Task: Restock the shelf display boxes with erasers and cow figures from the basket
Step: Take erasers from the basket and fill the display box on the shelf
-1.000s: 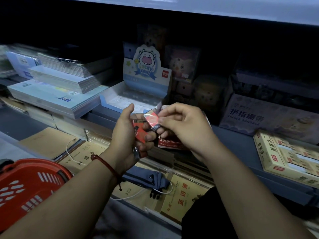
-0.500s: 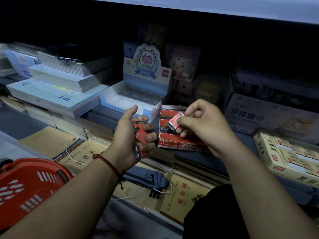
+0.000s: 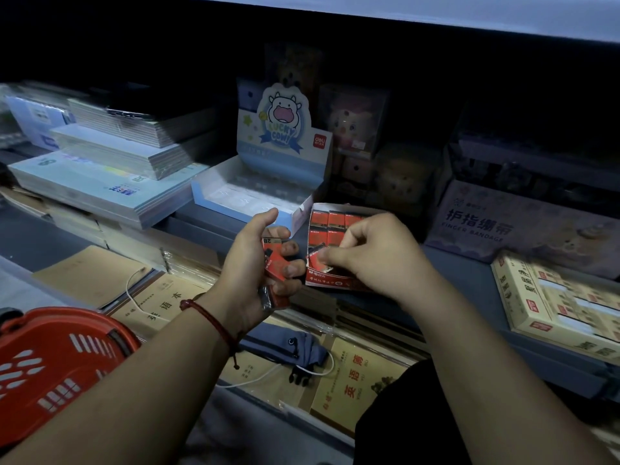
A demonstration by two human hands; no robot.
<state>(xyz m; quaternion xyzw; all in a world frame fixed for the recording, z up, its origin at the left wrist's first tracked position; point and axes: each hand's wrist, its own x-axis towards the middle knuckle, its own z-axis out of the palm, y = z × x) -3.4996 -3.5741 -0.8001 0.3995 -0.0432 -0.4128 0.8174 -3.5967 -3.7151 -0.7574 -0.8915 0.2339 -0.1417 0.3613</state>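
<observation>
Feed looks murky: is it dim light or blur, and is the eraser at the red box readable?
Head view: dim, shelf back nearly black; right hand and the eraser it pinches over the red eraser box are softly motion-blurred; the yellow boxes at the right edge smear more; the cow display box is readable.

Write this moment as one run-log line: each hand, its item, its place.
left hand: grips stack of small red-wrapped erasers | right hand: pinches one red eraser over red cardboard display box | red plastic basket: lower left
</observation>
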